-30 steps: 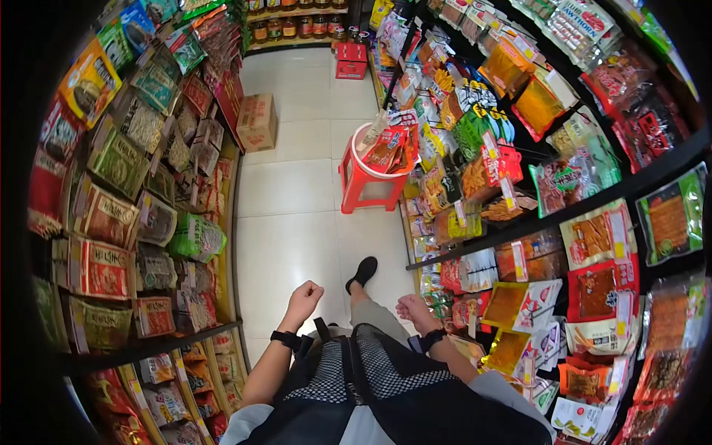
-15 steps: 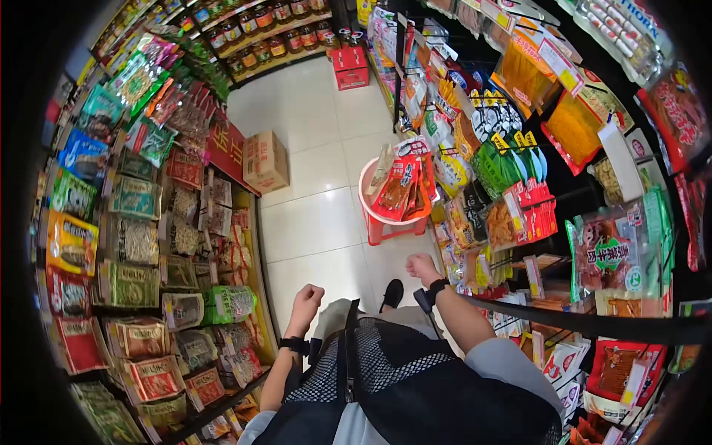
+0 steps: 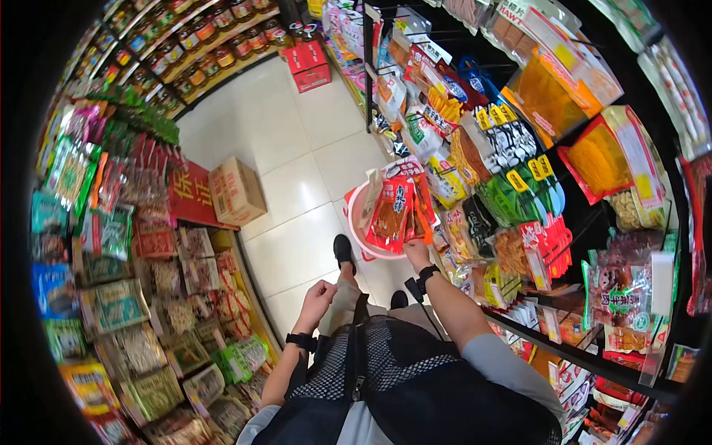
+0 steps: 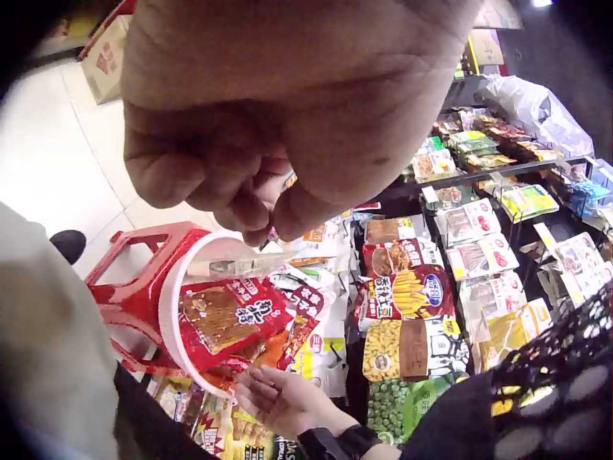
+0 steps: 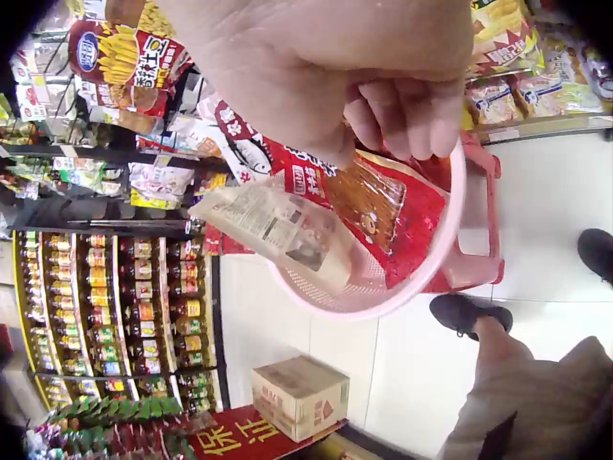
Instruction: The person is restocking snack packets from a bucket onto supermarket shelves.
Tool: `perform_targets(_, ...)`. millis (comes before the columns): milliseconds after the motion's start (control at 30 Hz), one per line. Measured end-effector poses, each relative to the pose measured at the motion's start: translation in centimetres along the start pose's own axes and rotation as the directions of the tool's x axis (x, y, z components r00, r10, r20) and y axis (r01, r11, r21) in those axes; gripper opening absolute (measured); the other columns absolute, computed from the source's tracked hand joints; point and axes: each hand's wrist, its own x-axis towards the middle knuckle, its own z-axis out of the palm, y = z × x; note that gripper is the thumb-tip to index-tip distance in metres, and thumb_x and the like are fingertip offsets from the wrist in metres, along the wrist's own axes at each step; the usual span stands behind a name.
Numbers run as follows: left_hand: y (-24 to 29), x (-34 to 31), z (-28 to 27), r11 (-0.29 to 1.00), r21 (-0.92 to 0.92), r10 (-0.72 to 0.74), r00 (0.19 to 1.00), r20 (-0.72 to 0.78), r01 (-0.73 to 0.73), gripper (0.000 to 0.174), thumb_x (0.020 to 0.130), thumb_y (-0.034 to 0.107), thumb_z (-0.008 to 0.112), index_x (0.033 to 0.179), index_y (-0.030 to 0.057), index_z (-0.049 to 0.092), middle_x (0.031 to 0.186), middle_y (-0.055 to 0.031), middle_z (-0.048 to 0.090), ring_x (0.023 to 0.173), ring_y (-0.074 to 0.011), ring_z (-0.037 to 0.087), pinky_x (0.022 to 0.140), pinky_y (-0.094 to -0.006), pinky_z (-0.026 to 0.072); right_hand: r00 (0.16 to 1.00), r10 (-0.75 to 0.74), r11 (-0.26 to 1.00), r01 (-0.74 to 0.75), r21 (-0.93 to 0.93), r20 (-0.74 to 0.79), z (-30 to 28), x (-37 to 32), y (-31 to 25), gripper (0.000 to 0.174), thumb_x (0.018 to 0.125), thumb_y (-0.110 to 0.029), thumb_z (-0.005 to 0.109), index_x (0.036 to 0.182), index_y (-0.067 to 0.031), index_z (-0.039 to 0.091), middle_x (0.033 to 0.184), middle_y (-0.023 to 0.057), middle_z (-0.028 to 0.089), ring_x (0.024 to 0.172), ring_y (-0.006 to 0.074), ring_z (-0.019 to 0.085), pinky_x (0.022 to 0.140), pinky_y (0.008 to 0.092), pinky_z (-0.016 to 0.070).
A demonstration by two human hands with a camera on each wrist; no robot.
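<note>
A pink basket [image 5: 421, 280] rests on a red plastic stool [image 4: 123, 299]. In it lie red snack packets [image 3: 389, 216] with a window onto the brown food, and a pale, partly see-through packet [image 5: 283, 230] leans on the rim. My right hand [image 3: 417, 254] is at the basket's near edge, its fingers loosely bent; in the left wrist view they are right by the rim with nothing in them. My left hand [image 3: 317, 300] hangs in front of my body, loosely curled and holding nothing.
Racks of hanging snack bags [image 3: 519, 189] line the right side, close by the basket. Packaged dry goods [image 3: 122, 304] fill the left shelves. On the floor stand a cardboard box [image 3: 237, 191] and a red carton [image 3: 308, 65]. Shelves of jars [image 3: 196, 41] stand at the back.
I have stepped forward, so the basket and stool are nearer. My right hand has moved forward to the basket's edge. The left hand stays in front of my body.
</note>
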Motion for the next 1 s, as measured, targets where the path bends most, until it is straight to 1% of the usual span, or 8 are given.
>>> perform_targets(167, 4.5, 8.0, -5.7, 0.999, 0.015, -0.041, 0.999, 0.032, 0.041, 0.017, 0.096, 0.017, 0.059, 0.083, 0.0067, 0.058, 0.071, 0.0056, 0.051, 0.065, -0.0039, 0.045, 0.059, -0.0212, 0.0378, 0.994, 0.098, 0.995, -0.098, 0.019, -0.037, 4.2, 6.9, 1.6, 0.041, 0.081, -0.013, 0.071, 0.117, 0.0034, 0.059, 0.105, 0.0151, 0.068, 0.093, 0.0217, 0.065, 0.079, 0.0341, 0.0504)
perform_targets(467, 7.1, 17.6, -11.7, 0.991, 0.096, -0.108, 0.98, 0.166, 0.093, 0.015, 0.096, 0.016, 0.059, 0.085, 0.0049, 0.057, 0.073, 0.0049, 0.052, 0.067, -0.0043, 0.046, 0.061, -0.0221, 0.039, 0.917, 0.304, 0.922, -0.351, -0.161, -0.259, 8.3, 8.3, -2.6, 0.028, 0.087, -0.019, 0.056, 0.1, 0.0019, 0.068, 0.092, 0.0245, 0.069, 0.091, 0.0381, 0.068, 0.078, 0.0448, 0.0513)
perform_targets(600, 8.4, 20.6, -10.7, 0.977, 0.211, -0.088, 0.951, 0.295, 0.025, 0.016, 0.096, 0.016, 0.06, 0.087, 0.0035, 0.06, 0.075, 0.0033, 0.056, 0.07, -0.0052, 0.049, 0.064, -0.0235, 0.042, 0.924, 0.1, 0.981, -0.153, -0.118, -0.369, 6.9, 5.3, -8.6, 0.021, 0.09, -0.021, 0.057, 0.088, -0.0002, 0.061, 0.083, 0.0251, 0.063, 0.08, 0.0434, 0.063, 0.068, 0.0481, 0.0479)
perform_targets(733, 9.5, 22.7, -7.4, 0.972, 0.235, -0.107, 0.874, 0.474, -0.008, 0.017, 0.096, 0.017, 0.06, 0.086, 0.0031, 0.061, 0.076, 0.0025, 0.057, 0.071, -0.0067, 0.049, 0.066, -0.0251, 0.0436, 0.938, 0.022, 0.997, -0.046, -0.061, -0.345, 3.4, -0.1, -12.8, 0.022, 0.092, -0.022, 0.059, 0.094, -0.0008, 0.057, 0.088, 0.0264, 0.063, 0.086, 0.0463, 0.062, 0.07, 0.0508, 0.0484)
perform_targets(800, 10.6, 22.9, -5.5, 0.935, 0.313, -0.028, 0.848, 0.529, -0.165, 0.016, 0.095, 0.017, 0.061, 0.087, 0.0032, 0.062, 0.078, 0.0013, 0.06, 0.073, -0.0075, 0.052, 0.068, -0.025, 0.0451, 0.943, 0.011, 1.0, -0.019, -0.022, -0.333, 1.4, -4.6, -14.6, 0.021, 0.094, -0.02, 0.058, 0.102, -0.0007, 0.055, 0.087, 0.027, 0.063, 0.086, 0.0473, 0.061, 0.07, 0.0492, 0.0499)
perform_targets(867, 10.8, 22.7, -3.0, 0.94, 0.203, 0.105, 0.799, 0.592, -0.273, 0.015, 0.095, 0.016, 0.063, 0.095, 0.0016, 0.061, 0.084, -0.0011, 0.063, 0.077, -0.0092, 0.056, 0.072, -0.0245, 0.0472, 0.949, -0.051, 0.997, 0.069, 0.045, -0.31, 0.1, -8.9, -15.0, 0.019, 0.094, -0.017, 0.057, 0.105, -0.0019, 0.057, 0.09, 0.0238, 0.064, 0.083, 0.0418, 0.064, 0.069, 0.0448, 0.051)
perform_targets(900, 12.7, 21.3, -1.8, 0.961, 0.154, 0.09, 0.785, 0.613, -0.231, 0.026, 0.095, 0.017, 0.065, 0.111, -0.0001, 0.057, 0.091, -0.0032, 0.063, 0.08, -0.0114, 0.058, 0.074, -0.0251, 0.0483, 0.948, -0.095, 0.981, 0.141, 0.131, -0.303, -1.0, -11.7, -16.7, 0.016, 0.098, -0.016, 0.057, 0.098, 0.0, 0.057, 0.079, 0.014, 0.061, 0.072, 0.0168, 0.055, 0.069, 0.036, 0.049)
perform_targets(1000, 14.0, 18.5, 0.7, 0.926, 0.223, 0.089, 0.748, 0.657, -0.305, 0.055, 0.094, 0.027, 0.068, 0.135, 0.0005, 0.043, 0.116, -0.0074, 0.057, 0.106, -0.016, 0.055, 0.083, -0.0317, 0.0486, 0.939, -0.249, 0.922, 0.305, 0.238, -0.237, -4.2, -19.7, -19.2, 0.016, 0.102, -0.015, 0.052, 0.097, -0.0006, 0.056, 0.083, 0.0077, 0.062, 0.079, 0.0135, 0.057, 0.077, 0.0314, 0.0487)
